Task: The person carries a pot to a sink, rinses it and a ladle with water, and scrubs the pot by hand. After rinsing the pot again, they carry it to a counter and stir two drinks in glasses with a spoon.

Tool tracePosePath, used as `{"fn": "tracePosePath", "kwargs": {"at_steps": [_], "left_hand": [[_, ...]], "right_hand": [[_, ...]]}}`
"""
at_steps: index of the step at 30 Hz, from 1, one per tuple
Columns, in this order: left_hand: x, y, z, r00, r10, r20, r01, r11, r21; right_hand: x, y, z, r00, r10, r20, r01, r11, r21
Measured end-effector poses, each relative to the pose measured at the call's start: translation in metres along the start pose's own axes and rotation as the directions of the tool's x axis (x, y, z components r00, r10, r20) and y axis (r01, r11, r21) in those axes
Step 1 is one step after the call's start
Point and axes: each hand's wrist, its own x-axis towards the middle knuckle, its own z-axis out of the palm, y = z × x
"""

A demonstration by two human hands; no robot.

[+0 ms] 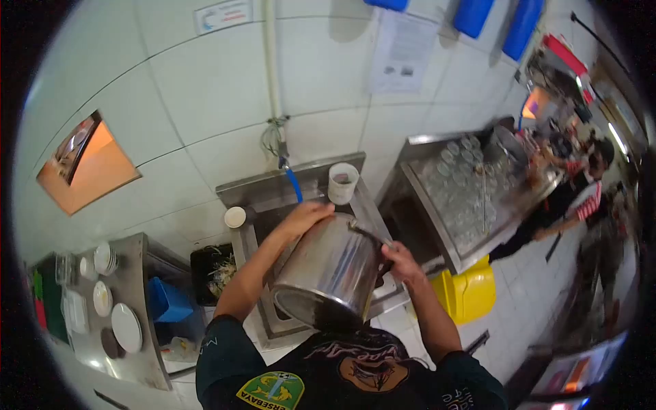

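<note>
A large, dented metal stockpot (324, 263) is tilted on its side over the steel sink (277, 336), its round base turned toward me. My left hand (309, 217) grips the far upper edge, its fingertips partly hidden. On the other side, my right hand (403, 263) is closed around the pot's handle (369, 234). A blue hose (294, 181) hangs from the tap just beyond my left hand. Behind the pot, a white bucket (343, 183) stands at the sink's back corner, and a small white cup (235, 217) sits on the left edge.
On the left, a steel table (147, 273) holds several white plates. A black bin (212, 273) with scraps sits beside the sink. Several glasses crowd the right counter (437, 225), with a yellow bin (471, 294) below. A person (574, 195) stands farther right.
</note>
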Motion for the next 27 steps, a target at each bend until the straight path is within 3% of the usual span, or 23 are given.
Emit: {"fn": "tracePosePath", "kwargs": {"at_steps": [1,2,3,4,5,6,7,8,10,12,13,14,15,17,18,19,20,21,22,23,25,26,27], "left_hand": [[0.007,0.004,-0.001,0.996,0.090,0.013,-0.090,0.995,-0.048],[0.015,0.008,-0.005,0.984,0.177,0.028,-0.173,0.980,-0.101],[0.021,0.014,-0.014,0.963,0.269,0.018,-0.268,0.961,-0.070],[0.030,0.013,-0.026,0.916,0.349,-0.200,-0.301,0.925,0.234],[0.035,0.018,-0.036,0.744,0.554,-0.373,-0.319,0.785,0.531],[0.049,0.001,-0.056,0.584,0.612,-0.534,-0.238,0.758,0.607],[0.067,-0.019,-0.085,0.453,0.732,-0.509,-0.153,0.627,0.764],[0.061,-0.013,-0.082,0.449,0.600,-0.662,0.035,0.728,0.684],[0.098,-0.071,-0.124,0.519,0.607,-0.602,-0.107,0.745,0.658],[0.077,-0.045,-0.106,0.715,0.400,-0.574,0.022,0.807,0.590],[0.089,-0.073,-0.120,0.731,0.433,-0.527,-0.165,0.862,0.479],[0.105,-0.102,-0.144,0.733,0.471,-0.491,-0.340,0.879,0.335],[0.111,-0.113,-0.162,0.738,0.484,-0.471,-0.382,0.874,0.301],[0.112,-0.104,-0.166,0.747,0.504,-0.433,-0.427,0.863,0.270],[0.104,-0.088,-0.160,0.756,0.476,-0.449,-0.417,0.879,0.230],[0.098,-0.078,-0.154,0.764,0.443,-0.469,-0.402,0.895,0.191],[0.093,-0.073,-0.147,0.777,0.431,-0.458,-0.387,0.902,0.192],[0.092,-0.068,-0.140,0.766,0.403,-0.501,-0.332,0.915,0.229],[0.091,-0.065,-0.135,0.745,0.379,-0.549,-0.275,0.924,0.264],[0.089,-0.065,-0.135,0.743,0.372,-0.556,-0.264,0.927,0.267],[0.087,-0.061,-0.137,0.799,0.227,-0.557,-0.322,0.943,-0.078],[0.088,-0.067,-0.142,0.797,0.232,-0.558,-0.322,0.944,-0.067],[0.093,-0.079,-0.148,0.776,0.211,-0.594,-0.382,0.907,-0.178]], "right_hand": [[-0.009,-0.006,-0.010,1.000,-0.025,-0.007,0.023,0.988,-0.154],[-0.025,-0.005,-0.016,0.978,-0.065,-0.200,0.043,0.992,-0.116],[-0.026,0.024,-0.057,0.962,-0.099,-0.254,0.089,0.995,-0.051],[-0.060,0.002,-0.049,0.975,-0.111,-0.194,0.132,0.986,0.100],[-0.076,0.021,-0.077,0.939,-0.097,-0.330,0.163,0.970,0.180],[-0.111,0.013,-0.087,0.961,-0.174,-0.213,0.219,0.954,0.206],[-0.140,0.030,-0.115,0.952,-0.184,-0.246,0.253,0.923,0.289],[-0.167,0.020,-0.094,0.861,-0.101,-0.498,0.306,0.885,0.350],[-0.231,0.076,-0.151,0.758,0.043,-0.651,0.324,0.842,0.432],[-0.281,0.077,-0.124,0.629,0.029,-0.777,0.379,0.861,0.339],[-0.316,0.104,-0.139,0.591,0.029,-0.806,0.376,0.874,0.308],[-0.356,0.137,-0.157,0.541,0.079,-0.837,0.311,0.906,0.286],[-0.387,0.168,-0.164,0.490,0.125,-0.863,0.245,0.930,0.274],[-0.409,0.205,-0.148,0.153,0.081,-0.985,0.046,0.995,0.089],[-0.416,0.215,-0.137,0.026,0.091,-0.996,-0.289,0.954,0.079],[-0.427,0.229,-0.129,-0.089,0.060,-0.994,-0.594,0.798,0.102],[-0.467,0.338,-0.174,-0.184,-0.077,-0.980,-0.740,0.668,0.086],[-0.474,0.340,-0.153,-0.112,0.063,-0.992,-0.760,0.638,0.126],[-0.496,0.403,-0.154,-0.145,-0.206,-0.968,-0.837,0.548,0.008],[-0.522,0.423,-0.139,0.326,-0.167,-0.931,-0.944,0.000,-0.331],[-0.554,0.483,-0.122,0.315,-0.309,-0.898,-0.949,-0.088,-0.303],[-0.556,0.483,-0.121,0.320,-0.303,-0.898,-0.947,-0.082,-0.310],[-0.558,0.481,-0.121,0.168,-0.272,-0.948,-0.971,0.121,-0.206]]}}
